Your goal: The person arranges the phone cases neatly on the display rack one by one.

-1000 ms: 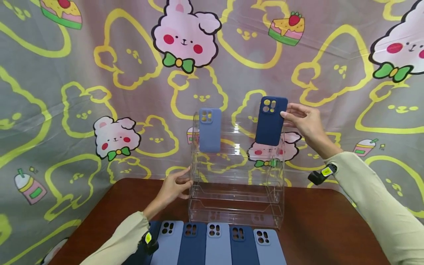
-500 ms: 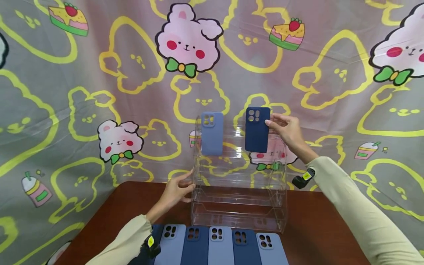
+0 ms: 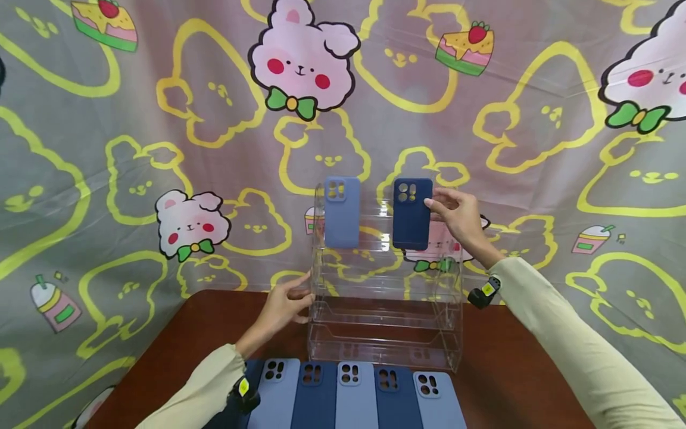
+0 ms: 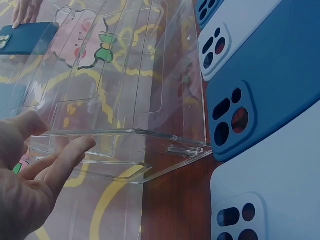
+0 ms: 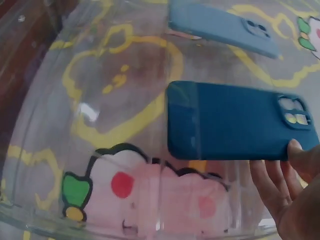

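Observation:
My right hand (image 3: 457,215) pinches a dark blue phone case (image 3: 411,214) by its right edge, thumb on the camera-cutout face. The case stands upright at the top tier of a clear acrylic display rack (image 3: 383,351); in the right wrist view its lower end lies behind a transparent lip. To its left on that tier stands a light blue phone case (image 3: 342,214), apart from it. My left hand (image 3: 281,307) is at the rack's left side, and in the left wrist view its fingers (image 4: 70,157) lie loosely bent along the clear side panel, steadying contact partly hidden.
A row of light and dark blue phone cases (image 3: 356,399) lies on the brown table (image 3: 509,357) before the rack. Behind the table hangs a cartoon-printed curtain (image 3: 225,161). The rack's lower tiers show only clear walls.
My right hand has moved left and down with the dark blue phone case, which has gone from tilted to upright at the top tier. My left hand stays at the rack's side.

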`<state>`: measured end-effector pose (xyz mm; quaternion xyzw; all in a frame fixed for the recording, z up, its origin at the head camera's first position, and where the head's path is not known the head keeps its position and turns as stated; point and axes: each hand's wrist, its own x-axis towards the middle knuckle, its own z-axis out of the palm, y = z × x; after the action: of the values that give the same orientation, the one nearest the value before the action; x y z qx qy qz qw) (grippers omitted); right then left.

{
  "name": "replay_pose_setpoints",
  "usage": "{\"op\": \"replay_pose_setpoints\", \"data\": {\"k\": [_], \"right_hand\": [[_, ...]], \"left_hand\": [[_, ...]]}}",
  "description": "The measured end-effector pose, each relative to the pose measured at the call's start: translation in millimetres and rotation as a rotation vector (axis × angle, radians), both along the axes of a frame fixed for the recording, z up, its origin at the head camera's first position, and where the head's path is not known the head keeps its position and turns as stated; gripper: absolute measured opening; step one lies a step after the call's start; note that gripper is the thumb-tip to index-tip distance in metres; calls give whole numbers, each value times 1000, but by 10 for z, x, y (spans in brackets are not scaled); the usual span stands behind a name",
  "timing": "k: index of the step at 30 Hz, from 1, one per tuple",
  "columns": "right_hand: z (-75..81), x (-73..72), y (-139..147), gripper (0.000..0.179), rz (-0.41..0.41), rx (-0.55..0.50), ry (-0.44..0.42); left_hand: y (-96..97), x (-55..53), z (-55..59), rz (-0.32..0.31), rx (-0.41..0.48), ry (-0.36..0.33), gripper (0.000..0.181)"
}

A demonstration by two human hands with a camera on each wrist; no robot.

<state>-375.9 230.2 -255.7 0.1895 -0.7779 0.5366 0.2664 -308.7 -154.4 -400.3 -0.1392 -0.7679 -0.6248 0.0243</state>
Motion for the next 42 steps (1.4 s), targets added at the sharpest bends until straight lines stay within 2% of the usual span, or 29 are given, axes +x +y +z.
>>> {"op": "replay_pose_setpoints", "data": {"k": [4,8,14,22,32,42], "right_hand": [[-14,14,21,43,-22,28,-12],[-10,21,23,39,-54,97,7],[-8,20,11,37,-79,104,27],[-64,42,-30,34,-200,232,31],[-75,56,-36,30,-212,225,45],[-296,147,-73,26,-213,229,136]], "left_hand": [[6,-14,12,-10,-1,-1,61],[1,-11,24,8,3,-8,61],[9,-20,49,4,12,-2,61],[-16,-30,75,10,3,14,60],[1,-36,86,-8,11,5,60],[-14,-14,15,4,10,11,60]]}}
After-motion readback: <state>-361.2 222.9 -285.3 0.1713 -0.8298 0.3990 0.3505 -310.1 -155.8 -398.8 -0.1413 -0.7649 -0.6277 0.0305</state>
